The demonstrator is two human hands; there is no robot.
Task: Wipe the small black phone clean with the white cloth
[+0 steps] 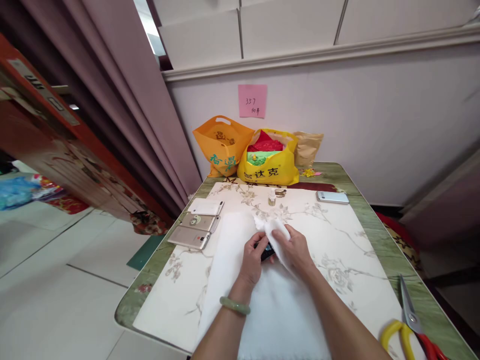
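Note:
My left hand (256,254) is closed around a black phone (267,252), mostly hidden by fingers and cloth. My right hand (294,245) pinches a white cloth (276,232) that lies against the phone's upper right side. Beneath both hands a larger white cloth (283,315) is spread over the table; whether it joins the piece in my fingers I cannot tell. A small bottle with a white cap (272,197) stands just beyond my hands. To the left lie a white phone (206,206), a gold phone with a round sticker (191,221) and another gold phone (187,237).
A silver phone (332,197) lies at the table's far right. Yellow-and-red-handled scissors (411,318) rest near the right edge. An orange bag (223,142), a stuffed yellow bag (270,170) and a brown pouch (308,148) line the back. Curtains (131,95) hang left.

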